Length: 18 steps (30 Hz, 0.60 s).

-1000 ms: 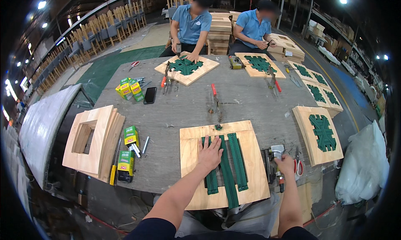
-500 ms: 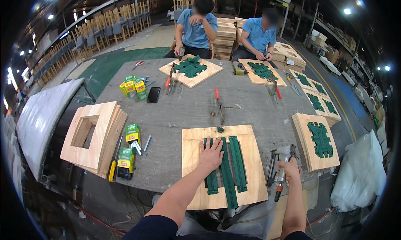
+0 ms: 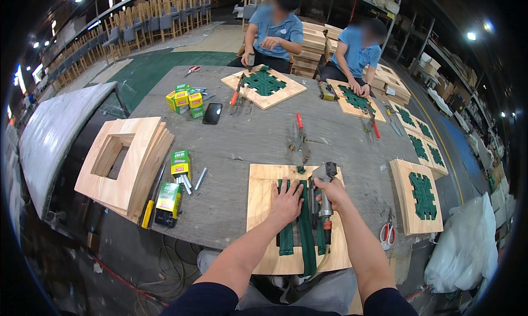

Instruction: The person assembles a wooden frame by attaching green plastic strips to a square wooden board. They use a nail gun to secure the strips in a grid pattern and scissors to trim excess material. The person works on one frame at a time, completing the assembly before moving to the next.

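In front of me lies a square plywood frame (image 3: pixel 259 217) with green webbing straps (image 3: pixel 306 244) running lengthwise over its opening. My left hand (image 3: pixel 287 200) rests flat on the left and middle straps near the far side, fingers spread. My right hand (image 3: pixel 334 195) is wrapped round a pneumatic staple gun (image 3: pixel 326 208), held over the right part of the frame beside the right strap. The gun and hand cover much of that strap; whether the gun's nose touches the wood cannot be made out.
Stacked bare frames (image 3: pixel 140 167), staple boxes (image 3: pixel 168 198) and a yellow-handled screwdriver (image 3: pixel 147 214) lie left. Red-handled pincers (image 3: pixel 300 130) sit beyond the frame, scissors (image 3: pixel 388 234) right. A woven panel (image 3: pixel 422 198) tops the right-hand stack. Two people work at woven panels (image 3: pixel 265 84) opposite.
My right hand has brought the staple gun from the table's right side leftward over the frame, uncovering the scissors. My left hand stays on the straps. The whole view has shifted slightly.
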Each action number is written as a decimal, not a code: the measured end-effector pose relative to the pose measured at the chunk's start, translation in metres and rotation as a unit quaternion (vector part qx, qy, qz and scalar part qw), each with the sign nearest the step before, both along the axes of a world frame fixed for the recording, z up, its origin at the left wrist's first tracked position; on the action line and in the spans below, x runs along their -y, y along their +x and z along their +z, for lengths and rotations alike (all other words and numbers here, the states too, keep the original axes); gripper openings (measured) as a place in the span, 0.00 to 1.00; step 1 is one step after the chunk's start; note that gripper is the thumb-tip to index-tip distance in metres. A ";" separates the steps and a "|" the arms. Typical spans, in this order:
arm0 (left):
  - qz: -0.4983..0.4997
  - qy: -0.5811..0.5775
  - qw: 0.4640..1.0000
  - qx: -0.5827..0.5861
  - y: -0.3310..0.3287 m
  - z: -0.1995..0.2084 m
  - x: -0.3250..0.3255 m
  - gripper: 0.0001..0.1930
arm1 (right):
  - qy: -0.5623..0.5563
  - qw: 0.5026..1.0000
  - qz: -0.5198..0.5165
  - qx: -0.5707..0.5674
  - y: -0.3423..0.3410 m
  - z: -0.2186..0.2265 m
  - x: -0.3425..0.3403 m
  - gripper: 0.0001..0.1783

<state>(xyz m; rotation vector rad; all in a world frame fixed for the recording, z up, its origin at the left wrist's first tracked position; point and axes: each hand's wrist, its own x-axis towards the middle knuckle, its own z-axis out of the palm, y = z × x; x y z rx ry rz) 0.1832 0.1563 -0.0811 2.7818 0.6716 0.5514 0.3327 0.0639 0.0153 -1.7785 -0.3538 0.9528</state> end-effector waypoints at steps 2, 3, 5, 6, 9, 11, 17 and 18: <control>0.005 -0.009 1.000 0.007 -0.001 -0.002 -0.002 0.28 | -0.017 1.000 0.010 0.014 -0.004 -0.005 -0.013 0.18; 0.006 -0.011 1.000 0.008 -0.001 -0.002 -0.003 0.28 | -0.024 0.999 0.014 0.023 -0.004 -0.006 -0.017 0.18; 0.004 -0.022 1.000 0.006 -0.001 -0.003 -0.004 0.29 | -0.035 0.999 0.019 0.032 -0.007 -0.010 -0.022 0.18; 0.003 -0.025 1.000 0.008 -0.001 -0.004 -0.004 0.29 | -0.039 0.998 0.020 0.034 -0.008 -0.012 -0.023 0.18; 0.004 -0.028 1.000 0.011 -0.003 -0.004 -0.006 0.29 | -0.046 0.998 0.022 0.043 -0.013 -0.012 -0.027 0.17; 0.002 -0.029 0.999 0.016 -0.002 -0.004 -0.006 0.29 | -0.047 0.997 0.025 0.054 -0.014 -0.013 -0.027 0.16; 0.002 -0.029 0.999 0.027 -0.001 -0.005 -0.004 0.28 | -0.053 0.996 0.017 0.074 -0.017 -0.019 -0.029 0.13; 0.000 -0.037 0.999 0.036 -0.002 -0.005 -0.005 0.27 | -0.055 0.996 0.013 0.075 -0.018 -0.018 -0.029 0.13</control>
